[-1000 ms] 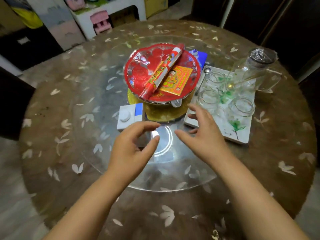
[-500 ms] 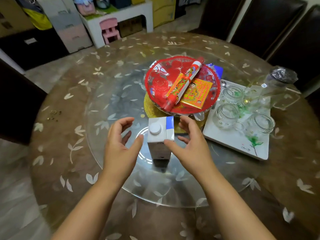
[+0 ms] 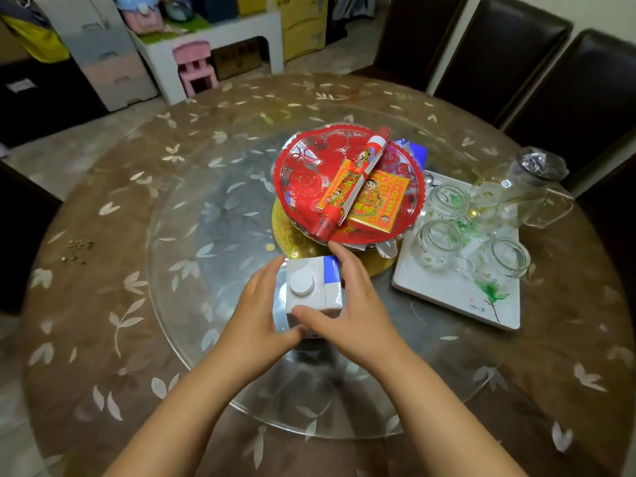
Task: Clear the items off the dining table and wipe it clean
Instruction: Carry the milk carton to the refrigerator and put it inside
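A white carton [image 3: 314, 287] with a round white cap and a blue corner stands on the glass turntable [image 3: 192, 256] of the round dining table [image 3: 86, 339]. My left hand [image 3: 256, 315] holds its left side and my right hand [image 3: 358, 304] wraps its right side, thumb across the front. Just behind the carton sits a red glass plate [image 3: 303, 173] carrying a red rolled packet [image 3: 351, 180] and a yellow booklet [image 3: 378, 201], on a gold mat.
A white tray [image 3: 457, 297] with three glass cups and a glass jug [image 3: 526, 187] lies at the right. Small crumbs [image 3: 77, 249] dot the table's left side. Dark chairs [image 3: 499, 53] stand behind; a pink child's chair [image 3: 194, 67] is on the floor.
Both hands moved forward and closed onto the carton, which they were only flanking half a second ago. The camera view tilted upward.
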